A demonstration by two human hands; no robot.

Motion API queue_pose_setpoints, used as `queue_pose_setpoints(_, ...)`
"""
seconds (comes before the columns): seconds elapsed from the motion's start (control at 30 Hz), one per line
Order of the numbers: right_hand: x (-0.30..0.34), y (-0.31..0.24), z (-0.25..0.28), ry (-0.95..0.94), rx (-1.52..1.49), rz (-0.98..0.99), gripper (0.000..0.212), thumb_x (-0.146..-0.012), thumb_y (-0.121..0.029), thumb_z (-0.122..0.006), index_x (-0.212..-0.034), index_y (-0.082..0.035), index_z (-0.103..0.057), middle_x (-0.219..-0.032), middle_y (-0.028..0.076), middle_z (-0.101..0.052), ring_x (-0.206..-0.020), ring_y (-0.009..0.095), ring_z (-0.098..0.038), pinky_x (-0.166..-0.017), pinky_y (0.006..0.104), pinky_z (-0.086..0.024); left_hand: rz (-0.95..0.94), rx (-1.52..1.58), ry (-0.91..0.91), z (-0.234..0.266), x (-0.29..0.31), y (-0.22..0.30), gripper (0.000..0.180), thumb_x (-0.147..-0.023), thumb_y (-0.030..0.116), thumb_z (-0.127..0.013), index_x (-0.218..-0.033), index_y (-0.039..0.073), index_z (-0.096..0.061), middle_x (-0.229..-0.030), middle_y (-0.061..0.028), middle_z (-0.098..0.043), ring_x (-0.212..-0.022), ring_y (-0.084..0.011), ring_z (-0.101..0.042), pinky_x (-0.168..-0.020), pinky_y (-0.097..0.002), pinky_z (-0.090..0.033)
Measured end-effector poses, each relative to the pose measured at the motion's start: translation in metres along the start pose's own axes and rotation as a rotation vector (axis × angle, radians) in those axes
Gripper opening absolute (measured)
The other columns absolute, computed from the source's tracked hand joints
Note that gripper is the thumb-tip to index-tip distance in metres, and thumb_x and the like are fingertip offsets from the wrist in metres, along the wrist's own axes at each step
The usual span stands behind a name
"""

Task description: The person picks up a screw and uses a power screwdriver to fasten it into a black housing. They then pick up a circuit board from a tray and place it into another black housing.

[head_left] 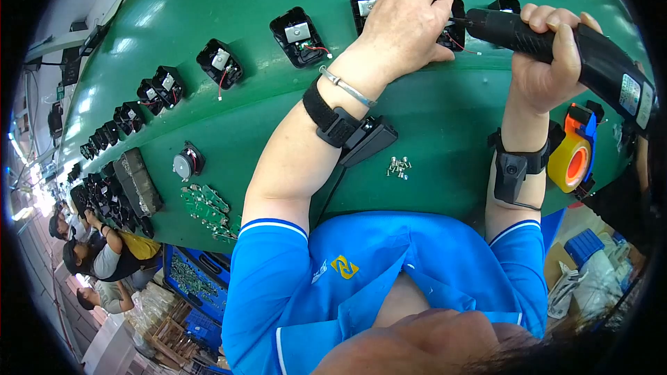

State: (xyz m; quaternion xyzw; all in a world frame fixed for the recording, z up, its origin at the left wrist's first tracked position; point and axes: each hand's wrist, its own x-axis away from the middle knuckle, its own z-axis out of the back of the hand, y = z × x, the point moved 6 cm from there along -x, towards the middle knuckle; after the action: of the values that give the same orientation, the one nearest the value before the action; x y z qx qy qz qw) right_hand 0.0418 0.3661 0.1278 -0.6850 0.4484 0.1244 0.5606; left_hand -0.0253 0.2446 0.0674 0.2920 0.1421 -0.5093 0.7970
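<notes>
Currently, a black plastic housing (456,37) is on the far side, right of centre, partly behind the left hand (406,22), whose grip I cannot tell; the right hand (550,55) clamps a black power screwdriver (511,30); small screws (399,166) lie nearer.

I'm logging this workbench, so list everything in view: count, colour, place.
Table: one, green, centre
Cases: many, black, curved row along table
Power screwdriver: one, black, upper right
Screws: small pile, silvery, near side
Speaker: one, grey-black, left of screws
Circuit boards: several, green, near speaker
Block: one, grey, left of speaker
Loose parts: heap, black, beside block
Tape roll: one, yellow, table's right side
Bins: at least two, blue, lower left
Crate: one, blue, lower right
Plastic bags: uncounted, clear, lower left and right
Other people: three visible, far left
Wrist devices: two, black, one per wrist
Bracelet: one, silvery, left wrist
Shirt: one, blue, lower centre
Left hand: one, bare, over cases
Right hand: one, bare, gripping power screwdriver
</notes>
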Motion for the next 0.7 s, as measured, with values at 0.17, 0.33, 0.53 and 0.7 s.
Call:
queue_pose_setpoints(0.17,0.006,0.005,-0.008,-0.089,-0.026,0.027,0.030,-0.075,0.003,-0.040,-0.104,-0.005,-0.045,-0.074,0.010,-0.051,-0.065,0.020,-0.048,-0.064,0.0388,-0.040,-0.049,-0.039,-0.007,0.013,-0.004,0.009,0.057,-0.049,0.027,-0.077,-0.097,0.005,-0.055,-0.092,-0.0089,-0.053,-0.098,-0.0263,-0.046,-0.089,-0.0405,-0.034)
queue_pose_setpoints(0.33,0.011,0.004,-0.016,-0.135,0.033,0.054,0.032,-0.076,0.004,-0.040,-0.106,-0.006,-0.043,-0.074,0.010,-0.051,-0.065,0.020,-0.048,-0.063,0.0394,-0.040,0.023,0.081,-0.155,0.016,-0.006,0.008,0.059,-0.048,0.023,-0.075,-0.097,0.002,-0.049,-0.093,-0.0122,-0.048,-0.099,-0.0279,-0.042,-0.096,-0.0437,-0.026)
queue_pose_setpoints(0.53,0.007,-0.023,-0.016,0.001,0.003,0.064,0.032,-0.073,0.012,-0.039,-0.104,0.004,-0.038,-0.072,0.012,-0.051,-0.064,0.019,-0.050,-0.065,0.0364,-0.044,0.048,0.088,-0.069,0.026,0.003,0.004,0.060,-0.049,0.023,-0.074,-0.098,0.001,-0.048,-0.093,-0.0127,-0.048,-0.099,-0.0291,-0.042,-0.095,-0.0441,-0.026)
queue_pose_setpoints(0.7,0.022,-0.074,0.024,-0.142,-0.109,-0.115,0.035,-0.077,-0.011,-0.044,-0.111,-0.008,-0.041,-0.081,0.006,-0.050,-0.069,0.017,-0.045,-0.067,0.0351,-0.035,-0.058,0.151,0.014,0.049,0.029,0.021,0.048,-0.054,0.025,-0.073,-0.095,0.007,-0.056,-0.089,-0.0074,-0.053,-0.091,-0.0257,-0.047,-0.080,-0.0370,-0.038)
